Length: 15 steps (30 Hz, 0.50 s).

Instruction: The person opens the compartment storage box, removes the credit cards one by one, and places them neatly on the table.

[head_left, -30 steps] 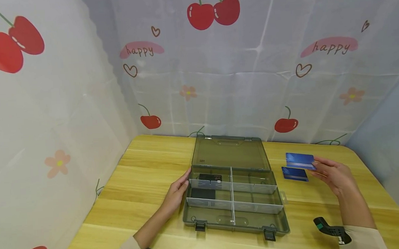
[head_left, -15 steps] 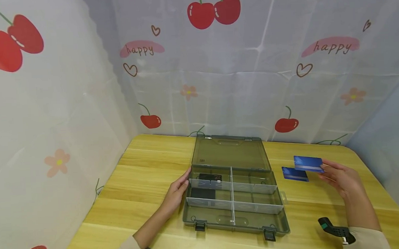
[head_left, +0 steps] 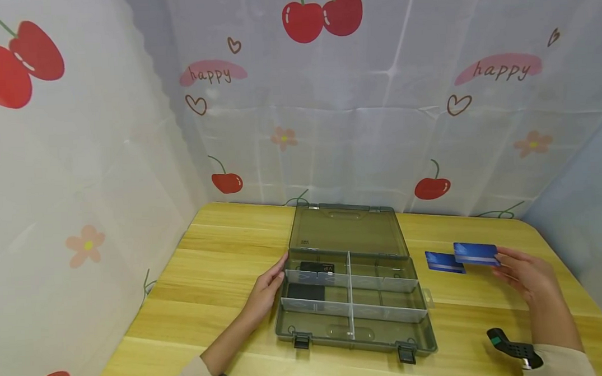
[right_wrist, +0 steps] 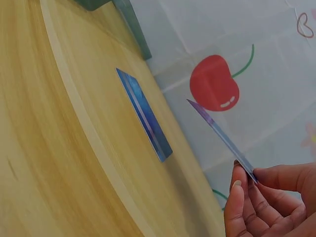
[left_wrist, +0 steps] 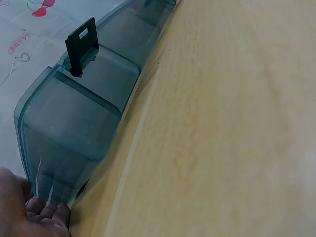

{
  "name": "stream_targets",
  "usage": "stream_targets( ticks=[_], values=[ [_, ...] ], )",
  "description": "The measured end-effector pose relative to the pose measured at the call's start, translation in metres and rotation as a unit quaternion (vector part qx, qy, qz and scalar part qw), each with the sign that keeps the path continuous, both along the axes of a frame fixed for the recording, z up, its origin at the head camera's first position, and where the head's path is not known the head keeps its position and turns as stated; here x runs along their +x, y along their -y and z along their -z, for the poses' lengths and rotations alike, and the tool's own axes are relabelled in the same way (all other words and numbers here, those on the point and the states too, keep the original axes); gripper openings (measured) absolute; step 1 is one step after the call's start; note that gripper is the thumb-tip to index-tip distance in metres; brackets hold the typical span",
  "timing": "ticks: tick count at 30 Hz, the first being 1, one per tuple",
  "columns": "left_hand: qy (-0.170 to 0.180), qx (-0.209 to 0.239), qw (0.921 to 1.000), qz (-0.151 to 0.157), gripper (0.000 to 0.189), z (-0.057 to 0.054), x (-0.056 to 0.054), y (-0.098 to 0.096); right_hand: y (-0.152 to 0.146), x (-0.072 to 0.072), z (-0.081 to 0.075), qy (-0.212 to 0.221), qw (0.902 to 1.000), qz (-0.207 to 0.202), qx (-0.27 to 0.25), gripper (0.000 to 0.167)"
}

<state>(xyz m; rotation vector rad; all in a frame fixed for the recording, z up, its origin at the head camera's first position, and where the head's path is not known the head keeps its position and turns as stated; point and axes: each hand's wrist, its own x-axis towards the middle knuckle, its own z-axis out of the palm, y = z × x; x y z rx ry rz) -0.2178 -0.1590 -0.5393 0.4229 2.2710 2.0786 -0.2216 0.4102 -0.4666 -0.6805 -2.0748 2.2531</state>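
In the head view my right hand pinches one end of a blue bank card between thumb and fingers, above the table. A second blue card lies on the wood just left of it, its corner overlapped by the held card; in the right wrist view the held card is clearly raised off the table. My left hand rests against the left side of a grey translucent compartment box, fingers along its wall. The box's lid stands open towards the back. Two black cards lie in separate left compartments.
White dividers split the box, and two dark latches hang at its front. A wooden table carries everything. Cherry-print cloth walls it in behind and at both sides. Each forearm wears a black strap mount.
My right hand has moved right and a little towards me, carrying its blue card. The other blue card, the box and my left hand have stayed in place.
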Motion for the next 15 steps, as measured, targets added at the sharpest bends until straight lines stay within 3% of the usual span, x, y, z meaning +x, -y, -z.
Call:
stream_targets(
  ticks=[15],
  values=[
    [0.0,0.006,1.0,-0.002,0.047,-0.001,0.0,0.0,-0.019,0.002,0.014,0.018,0.9985,0.043,-0.029,0.034]
  ],
)
